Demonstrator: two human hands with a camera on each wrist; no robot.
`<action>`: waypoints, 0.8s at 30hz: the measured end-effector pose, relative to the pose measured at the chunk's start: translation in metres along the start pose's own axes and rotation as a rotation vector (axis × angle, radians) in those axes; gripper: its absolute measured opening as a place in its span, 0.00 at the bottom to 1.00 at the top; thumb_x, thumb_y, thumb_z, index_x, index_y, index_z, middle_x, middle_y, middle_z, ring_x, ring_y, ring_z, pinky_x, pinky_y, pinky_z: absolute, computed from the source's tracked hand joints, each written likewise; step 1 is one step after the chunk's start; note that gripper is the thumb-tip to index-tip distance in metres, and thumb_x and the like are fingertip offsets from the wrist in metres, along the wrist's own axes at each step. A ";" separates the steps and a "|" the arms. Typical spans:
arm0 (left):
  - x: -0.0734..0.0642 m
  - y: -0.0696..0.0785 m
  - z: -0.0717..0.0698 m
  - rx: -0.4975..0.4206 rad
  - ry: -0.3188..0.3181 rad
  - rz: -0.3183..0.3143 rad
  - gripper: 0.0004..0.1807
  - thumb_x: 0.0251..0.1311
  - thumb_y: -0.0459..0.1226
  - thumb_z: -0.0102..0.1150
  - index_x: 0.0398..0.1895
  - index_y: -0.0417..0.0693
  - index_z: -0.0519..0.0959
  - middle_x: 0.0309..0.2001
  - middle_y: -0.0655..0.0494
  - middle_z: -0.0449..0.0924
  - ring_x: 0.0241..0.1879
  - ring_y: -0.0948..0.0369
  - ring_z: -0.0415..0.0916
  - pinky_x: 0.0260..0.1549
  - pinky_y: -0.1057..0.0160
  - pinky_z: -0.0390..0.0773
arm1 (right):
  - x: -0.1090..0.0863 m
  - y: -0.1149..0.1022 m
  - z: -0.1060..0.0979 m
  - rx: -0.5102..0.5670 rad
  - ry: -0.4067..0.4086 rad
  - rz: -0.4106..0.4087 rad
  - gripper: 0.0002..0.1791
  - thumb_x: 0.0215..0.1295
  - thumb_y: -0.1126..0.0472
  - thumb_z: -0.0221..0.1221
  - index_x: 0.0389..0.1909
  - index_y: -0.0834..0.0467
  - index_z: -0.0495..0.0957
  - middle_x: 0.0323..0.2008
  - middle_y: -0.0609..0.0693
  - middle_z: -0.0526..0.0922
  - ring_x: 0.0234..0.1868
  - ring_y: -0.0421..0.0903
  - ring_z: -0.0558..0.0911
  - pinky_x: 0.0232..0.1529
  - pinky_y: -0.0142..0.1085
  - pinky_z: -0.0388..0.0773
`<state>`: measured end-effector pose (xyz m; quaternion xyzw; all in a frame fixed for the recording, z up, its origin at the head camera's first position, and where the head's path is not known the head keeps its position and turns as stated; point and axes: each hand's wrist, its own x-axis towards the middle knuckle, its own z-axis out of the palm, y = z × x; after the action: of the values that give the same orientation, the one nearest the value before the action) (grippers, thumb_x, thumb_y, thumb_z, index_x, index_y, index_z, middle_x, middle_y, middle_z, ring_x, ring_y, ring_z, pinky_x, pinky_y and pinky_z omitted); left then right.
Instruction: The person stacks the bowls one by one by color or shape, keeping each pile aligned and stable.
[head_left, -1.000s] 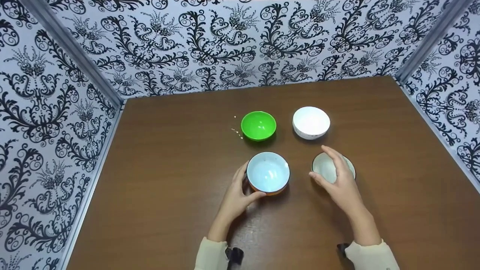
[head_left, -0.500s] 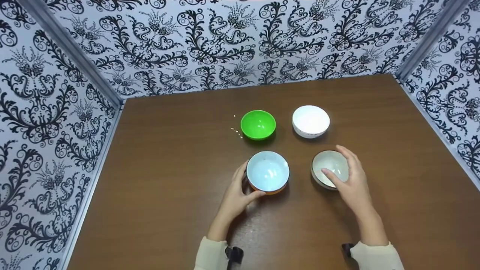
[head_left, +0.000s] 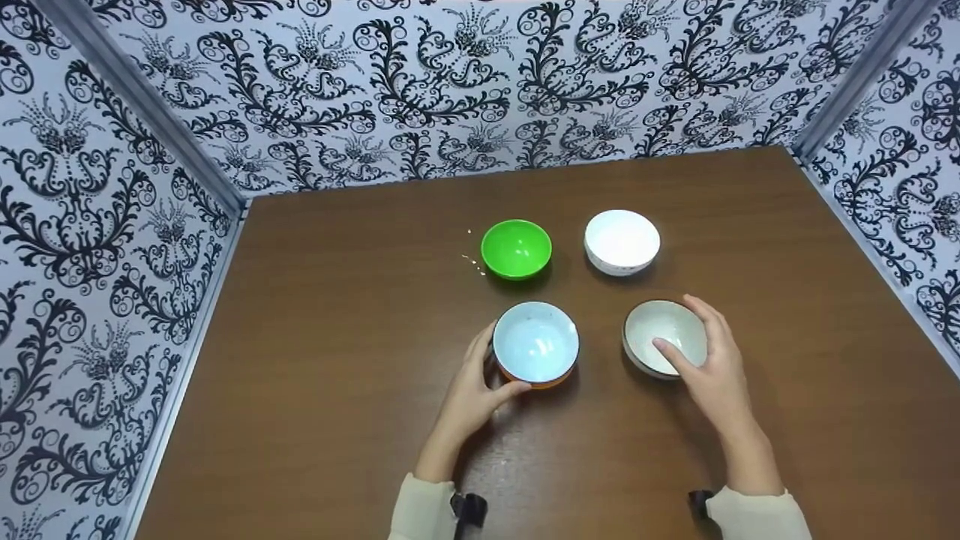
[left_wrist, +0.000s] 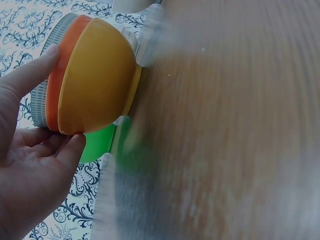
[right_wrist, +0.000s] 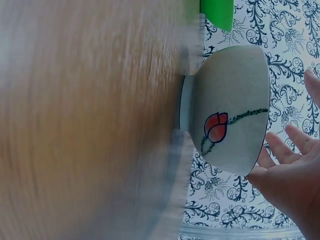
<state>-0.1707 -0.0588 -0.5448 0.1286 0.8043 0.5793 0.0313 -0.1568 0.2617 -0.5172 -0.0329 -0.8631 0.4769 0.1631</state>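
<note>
My left hand (head_left: 472, 394) holds a stack of bowls around its near left side, the thumb at the near rim. On top is a light-blue-lined bowl (head_left: 536, 341) with a patterned outside; beneath it an orange bowl (left_wrist: 61, 85) and a yellow bowl (left_wrist: 100, 75) show in the left wrist view. My right hand (head_left: 716, 379) is beside a greyish-white bowl (head_left: 652, 330), thumb over its inside and fingers spread along the right rim. A painted red flower bud (right_wrist: 216, 127) marks that bowl's outside in the right wrist view.
Behind the stack stands a green bowl (head_left: 516, 250), and to its right a white bowl (head_left: 621, 244). Several pale crumbs (head_left: 474, 262) lie left of the green bowl. Patterned walls (head_left: 480, 90) border the brown table (head_left: 337, 337) at the back and sides.
The right hand has moved from over the greyish-white bowl to its right side, uncovering more of the inside. The left hand and its stack have stayed in place.
</note>
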 end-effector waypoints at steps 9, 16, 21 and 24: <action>0.001 -0.002 0.001 -0.024 0.002 0.021 0.55 0.48 0.44 0.77 0.77 0.41 0.56 0.75 0.46 0.59 0.74 0.49 0.62 0.72 0.52 0.65 | -0.002 0.005 -0.005 0.012 0.025 -0.004 0.37 0.60 0.62 0.69 0.70 0.61 0.67 0.71 0.57 0.67 0.73 0.55 0.64 0.65 0.17 0.54; 0.001 -0.003 0.002 -0.027 0.008 0.010 0.54 0.48 0.43 0.77 0.77 0.42 0.56 0.75 0.44 0.59 0.74 0.48 0.61 0.72 0.51 0.64 | -0.003 0.011 -0.007 0.048 0.033 0.024 0.37 0.61 0.65 0.68 0.70 0.62 0.66 0.71 0.56 0.67 0.72 0.47 0.64 0.67 0.13 0.55; 0.000 -0.003 0.002 -0.038 0.005 0.005 0.54 0.48 0.43 0.77 0.77 0.42 0.56 0.75 0.44 0.58 0.75 0.48 0.60 0.72 0.51 0.64 | -0.004 0.013 -0.009 0.079 0.014 0.069 0.37 0.63 0.65 0.66 0.71 0.62 0.63 0.72 0.57 0.64 0.74 0.47 0.62 0.66 0.11 0.55; 0.000 -0.002 0.001 -0.047 0.004 0.002 0.54 0.48 0.42 0.77 0.77 0.42 0.56 0.75 0.44 0.58 0.75 0.48 0.60 0.72 0.51 0.64 | -0.004 0.016 -0.010 0.094 0.003 0.094 0.38 0.63 0.65 0.66 0.72 0.62 0.62 0.73 0.57 0.62 0.75 0.50 0.62 0.65 0.11 0.55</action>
<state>-0.1710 -0.0581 -0.5474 0.1275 0.7905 0.5982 0.0322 -0.1511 0.2774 -0.5263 -0.0664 -0.8370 0.5240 0.1430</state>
